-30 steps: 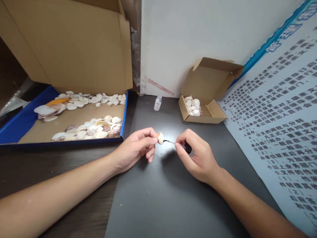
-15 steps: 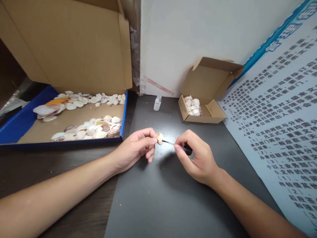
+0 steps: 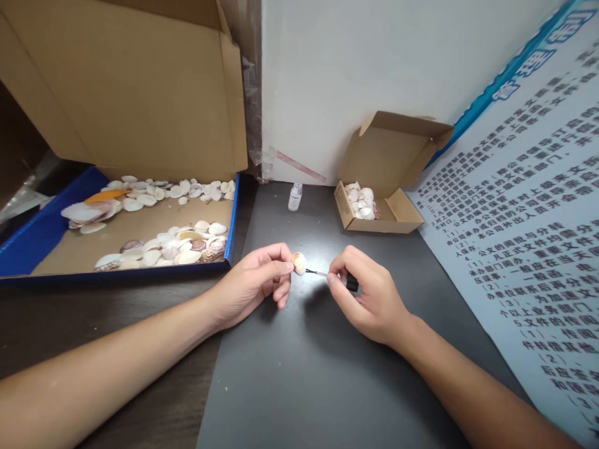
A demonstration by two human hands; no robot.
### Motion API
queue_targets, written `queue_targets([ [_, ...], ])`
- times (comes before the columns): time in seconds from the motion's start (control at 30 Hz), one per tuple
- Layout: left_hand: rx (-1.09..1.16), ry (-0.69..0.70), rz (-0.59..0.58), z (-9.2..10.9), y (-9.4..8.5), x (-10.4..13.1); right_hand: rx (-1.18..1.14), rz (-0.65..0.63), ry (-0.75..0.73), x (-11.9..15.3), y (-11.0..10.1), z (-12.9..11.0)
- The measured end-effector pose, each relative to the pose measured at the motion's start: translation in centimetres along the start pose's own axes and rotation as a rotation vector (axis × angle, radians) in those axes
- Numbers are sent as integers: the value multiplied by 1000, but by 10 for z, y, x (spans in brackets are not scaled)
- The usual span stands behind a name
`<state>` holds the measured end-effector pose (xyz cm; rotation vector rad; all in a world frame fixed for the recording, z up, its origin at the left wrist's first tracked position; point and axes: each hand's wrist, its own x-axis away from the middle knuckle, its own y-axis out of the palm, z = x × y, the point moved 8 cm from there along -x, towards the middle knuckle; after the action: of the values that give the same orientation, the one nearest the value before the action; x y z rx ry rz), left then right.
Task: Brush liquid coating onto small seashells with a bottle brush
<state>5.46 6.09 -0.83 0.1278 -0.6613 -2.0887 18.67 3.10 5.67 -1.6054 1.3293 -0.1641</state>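
Observation:
Between the thumb and fingertips of my left hand (image 3: 262, 277) is a small white seashell (image 3: 299, 263) with orange-brown patches. My right hand (image 3: 369, 296) pinches a thin brush (image 3: 318, 272) by its pale stem, its black cap-like handle tucked under the fingers. The dark bristle tip points left at the shell's lower right edge; whether it touches cannot be told. Both hands hover above the dark grey mat (image 3: 290, 399). Farther back on the mat stands a small clear bottle (image 3: 295, 197) with a white label and no cap on it.
On the left lies an opened blue-edged cardboard box (image 3: 230, 231) with many shells in two groups. At the back right an open small cardboard box (image 3: 412, 218) holds white shells. A white panel (image 3: 374, 62) rises behind; a printed sheet (image 3: 515, 237) slopes along the right.
The brush tip has shifted from the shell's face to its lower right edge. The shell still sits in my left fingers. The whole view has moved slightly.

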Motion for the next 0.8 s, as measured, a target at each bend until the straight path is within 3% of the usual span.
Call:
queue_targets([
  [0.13,-7,-3,-7,0,0,0,-65,63,-51,0,-5,-6],
  [0.5,-12,4,-34,-2,0,1,-2,-22,-20,1,6,-2],
  [0.8,-25,8,-51,-2,2,0,-83,94,-80,3,-6,-8],
])
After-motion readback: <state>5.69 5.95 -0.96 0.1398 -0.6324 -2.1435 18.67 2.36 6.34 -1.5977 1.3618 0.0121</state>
